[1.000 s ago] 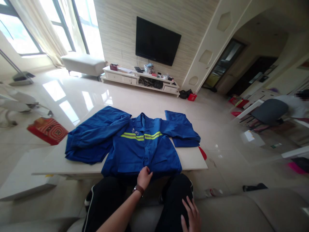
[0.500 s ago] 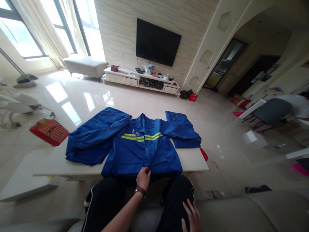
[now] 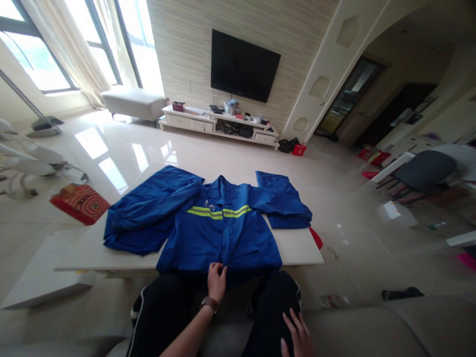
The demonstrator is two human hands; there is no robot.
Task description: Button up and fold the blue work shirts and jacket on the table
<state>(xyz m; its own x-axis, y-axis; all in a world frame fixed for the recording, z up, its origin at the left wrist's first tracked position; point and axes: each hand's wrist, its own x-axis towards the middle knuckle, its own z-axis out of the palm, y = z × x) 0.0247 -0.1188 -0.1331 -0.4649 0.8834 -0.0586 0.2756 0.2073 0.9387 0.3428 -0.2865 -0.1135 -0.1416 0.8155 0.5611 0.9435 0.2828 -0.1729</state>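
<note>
A blue work jacket [image 3: 201, 243] with a yellow-and-grey reflective stripe lies front up, collar away from me, its lower edge hanging over the near side of the white coffee table [image 3: 303, 250]. My left hand [image 3: 216, 282], a watch on its wrist, pinches the jacket's front edge near the hem. Under the jacket's sleeves lie folded blue cloth [image 3: 159, 173] on the left and another folded blue cloth [image 3: 286, 218] on the right. Spread on my right thigh, my right hand [image 3: 298, 333] rests open and holds nothing.
A red paper bag [image 3: 80, 203] stands left of the table. Beyond the floor are a low TV cabinet [image 3: 186, 121] and a white bench [image 3: 134, 105]. To the right stands a grey chair [image 3: 426, 171], with a person partly seen beside it. The sofa [image 3: 345, 329] is beneath me.
My left hand has moved slightly down and left along the jacket's front edge, toward the hem. My right hand stays on my thigh. The view has shifted slightly.
</note>
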